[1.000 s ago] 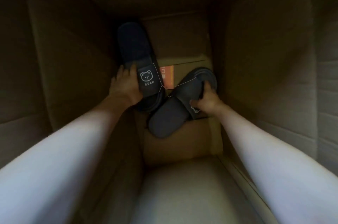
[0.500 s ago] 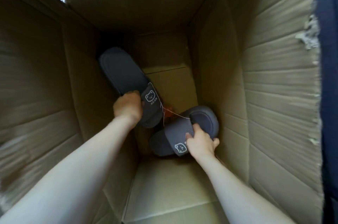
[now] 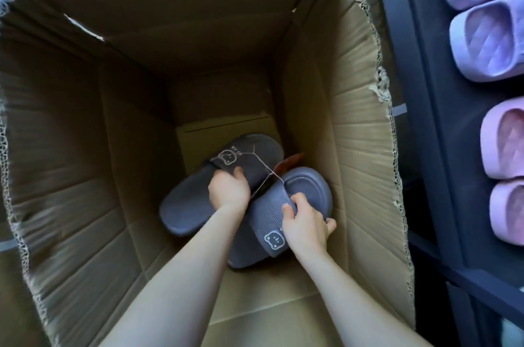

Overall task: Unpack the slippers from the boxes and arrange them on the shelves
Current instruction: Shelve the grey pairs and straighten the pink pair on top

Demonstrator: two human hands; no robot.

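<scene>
Setting: interior of a large brown corrugated cardboard box [image 3: 354, 148], deep, with a ragged top rim, seen from above.

Item 1. Dark-framed shelf rack [image 3: 425, 91], just beside the box's right wall. It carries rows of lilac moulded foam slippers [image 3: 493, 40] and, below them, pink moulded foam slippers [image 3: 504, 142].

Item 2. Pair of dark grey rubber slide slippers with a white bear print on each strap, low in the box near its right wall. Whether they rest on the box floor or hang clear of it cannot be told. The left slipper [image 3: 187, 204] lies sole-down, toe toward the far right corner. The right slipper [image 3: 306, 185] is tipped to show its textured underside. The two overlap.

Item 3. Left hand [image 3: 229, 190], grip closed on the left slipper at the strap edge. Right hand [image 3: 306, 222], grip closed round the right slipper's strap, thumb on the dotted surface.

Item 4. Thin white string [image 3: 263, 163] tying the straps together, with an orange-red paper tag [image 3: 289, 165] on it.

Handling, judged: light, flexible and sturdy, probably grippy rather than slick. The strap is the natural hold. Being tied, the pair should be lifted together, so the string does not pull tight or snag on the rim.
</scene>
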